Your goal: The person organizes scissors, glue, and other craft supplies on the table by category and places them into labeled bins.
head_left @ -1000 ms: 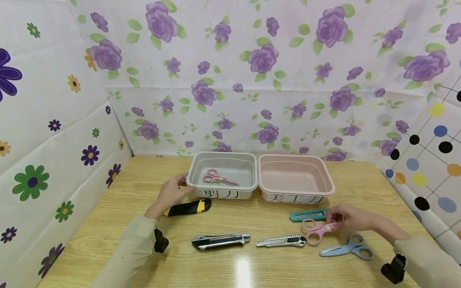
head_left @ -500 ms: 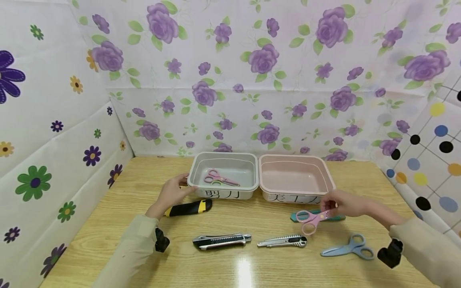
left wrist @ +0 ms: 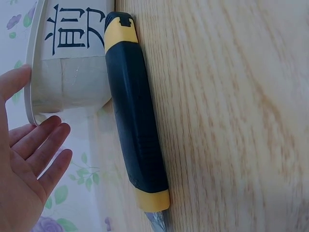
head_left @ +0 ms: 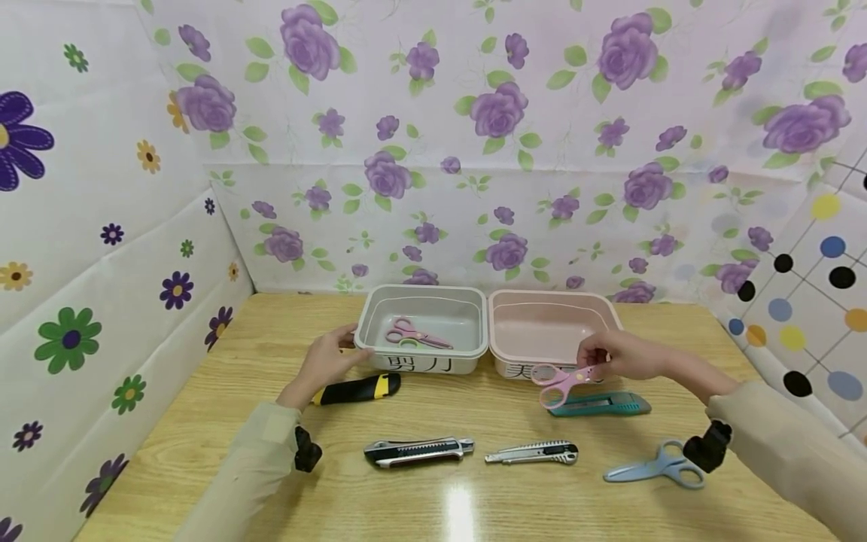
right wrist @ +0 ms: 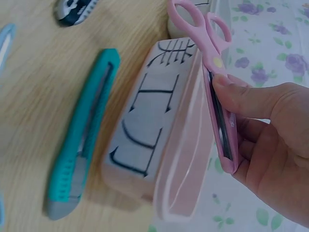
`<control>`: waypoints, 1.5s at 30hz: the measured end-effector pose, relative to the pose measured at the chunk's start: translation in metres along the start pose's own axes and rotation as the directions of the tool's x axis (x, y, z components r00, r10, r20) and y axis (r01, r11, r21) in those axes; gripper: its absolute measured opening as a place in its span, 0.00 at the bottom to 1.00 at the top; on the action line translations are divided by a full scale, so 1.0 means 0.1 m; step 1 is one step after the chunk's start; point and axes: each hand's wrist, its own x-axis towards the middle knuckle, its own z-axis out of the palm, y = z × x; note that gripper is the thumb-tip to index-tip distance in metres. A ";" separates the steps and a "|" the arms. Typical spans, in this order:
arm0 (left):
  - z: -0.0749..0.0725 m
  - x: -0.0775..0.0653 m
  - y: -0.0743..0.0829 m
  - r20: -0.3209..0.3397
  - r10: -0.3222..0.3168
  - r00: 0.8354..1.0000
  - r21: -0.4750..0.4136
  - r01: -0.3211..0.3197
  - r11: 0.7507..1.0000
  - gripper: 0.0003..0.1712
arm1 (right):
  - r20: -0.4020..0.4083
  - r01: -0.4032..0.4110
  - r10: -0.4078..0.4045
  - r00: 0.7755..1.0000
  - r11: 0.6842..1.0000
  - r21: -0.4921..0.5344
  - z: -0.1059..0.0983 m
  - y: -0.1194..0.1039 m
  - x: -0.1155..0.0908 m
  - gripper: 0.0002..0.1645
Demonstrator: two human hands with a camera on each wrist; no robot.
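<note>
Wooden table (head_left: 203, 452), grey bin (head_left: 433, 353), pink bin (head_left: 528, 331), yellow-banded cutter (head_left: 359, 391), black-silver cutter (head_left: 418, 452), silver cutter (head_left: 533, 453), teal cutter (head_left: 605, 405), blue scissors (head_left: 638, 472)

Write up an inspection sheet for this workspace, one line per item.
Surface: wooden tabletop, light reflection near the front.
Job's things: pink scissors in hand; grey bin holding another pink pair and a mostly hidden green item; pink bin beside it.
Clutter: loose on the tabletop: blue scissors, teal cutter, silver cutter, black-and-silver cutter, black-and-yellow cutter.
Hands: right hand pinches the pink scissors by the blade end; left hand touches the grey bin's rim.
Cables: nothing seen.
Surroundings: floral sheet behind, flowered sheet at left, dotted sheet at right.
</note>
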 end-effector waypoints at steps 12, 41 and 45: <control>0.01 0.02 -0.04 -0.002 0.013 1.000 0.002 -0.013 1.000 0.39 | -0.050 -0.061 0.056 0.997 0.993 -0.102 -0.05 -0.15 0.43 0.05; 0.01 0.01 -0.03 -0.006 0.019 1.000 0.021 -0.019 1.000 0.37 | -0.132 -0.067 0.055 0.990 0.994 -0.089 -0.05 -0.15 1.37 0.02; 0.00 0.01 -0.02 -0.007 0.019 1.000 0.019 -0.019 1.000 0.37 | -0.172 -0.103 0.085 0.981 0.990 -0.101 0.00 -0.15 1.47 0.02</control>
